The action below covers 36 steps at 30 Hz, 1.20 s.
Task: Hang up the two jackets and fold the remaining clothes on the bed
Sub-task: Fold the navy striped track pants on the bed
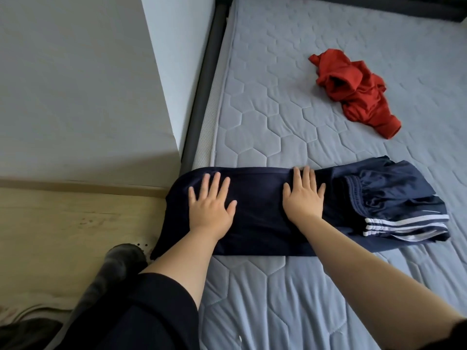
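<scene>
Head view: flat, released fingers (214, 184) press the half-folded dark top (255, 210); striped shorts (394, 198) look folded, red shirt (353, 92) beyond waits.

Quilted matt mattress (265, 117), glossy navy shorts (394, 193), pale wood floor (63, 215)

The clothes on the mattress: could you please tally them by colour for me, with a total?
Navy: 2, the folded dark garment under the left hand and right hand, and the folded striped shorts beside it.
Red: 1, the crumpled red garment, lying apart farther up the mattress.
Total: 3
</scene>
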{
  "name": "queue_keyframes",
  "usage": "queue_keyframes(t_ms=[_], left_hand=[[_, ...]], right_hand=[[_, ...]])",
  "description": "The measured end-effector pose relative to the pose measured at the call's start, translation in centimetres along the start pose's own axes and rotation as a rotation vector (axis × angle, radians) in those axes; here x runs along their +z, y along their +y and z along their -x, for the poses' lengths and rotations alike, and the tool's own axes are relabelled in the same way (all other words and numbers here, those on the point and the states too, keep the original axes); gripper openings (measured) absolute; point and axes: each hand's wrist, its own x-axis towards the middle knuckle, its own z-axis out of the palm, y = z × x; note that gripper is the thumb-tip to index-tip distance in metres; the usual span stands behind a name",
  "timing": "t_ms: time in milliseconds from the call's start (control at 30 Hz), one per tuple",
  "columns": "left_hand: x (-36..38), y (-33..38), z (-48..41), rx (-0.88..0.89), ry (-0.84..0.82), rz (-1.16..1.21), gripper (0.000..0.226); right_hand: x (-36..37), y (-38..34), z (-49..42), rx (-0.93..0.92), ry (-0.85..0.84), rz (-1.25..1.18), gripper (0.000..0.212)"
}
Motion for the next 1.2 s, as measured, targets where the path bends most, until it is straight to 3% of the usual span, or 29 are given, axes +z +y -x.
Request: queue_keyframes(t_ms=[133,300,433,500,600,700,800,933,1067,1200], left_hand=[[0.2,-0.5,0.0,-0.082,-0.039,0.015,0.062],[0.1,-1.5,0.4,-0.25,-0.141,0.091,0.061],[-0.5,-4.9,0.3,-0.58,-0.271,0.34,0.059],[-0.7,-6.0,0.6,-0.617,-0.28,0.309,0.058],[-1.0,-5.2,1.1,-0.436,-0.091,0.208,0.054],[-1.7,-2.7,0.8,-0.295,0.035,0.174,0.057],[-2.8,0.2,0.2,-0.099,0.031,0.071,0.059],[-3.3,4.7,0.7,0.161,-0.045,0.014,0.057],[-2.5,10.1,2.5,0.323,-0.189,-0.036,0.057],[-1.6,13.7,3.6,0.247,-0.245,-0.032,0.057]], right_hand=[[-0.2,-0.4,2.6,-0.145,0.089,-0.011,0.058],[0.8,-2.3,3.8,-0.071,-0.065,-0.025,0.06],[1.9,-4.7,3.6,-0.22,-0.177,0.078,0.059],[2.4,-5.7,3.8,-0.294,-0.203,0.106,0.057],[2.3,-6.0,3.7,-0.355,-0.222,0.068,0.056],[0.9,-5.2,3.7,-0.366,-0.212,-0.14,0.053],[-1.3,-4.1,4.1,-0.331,-0.142,-0.424,0.047],[-4.2,-0.4,3.8,-0.258,0.13,-0.446,0.037],[-6.3,5.6,2.2,0.056,0.346,-0.403,0.034],[-7.4,12.5,1.7,0.404,0.454,-0.354,0.045]])
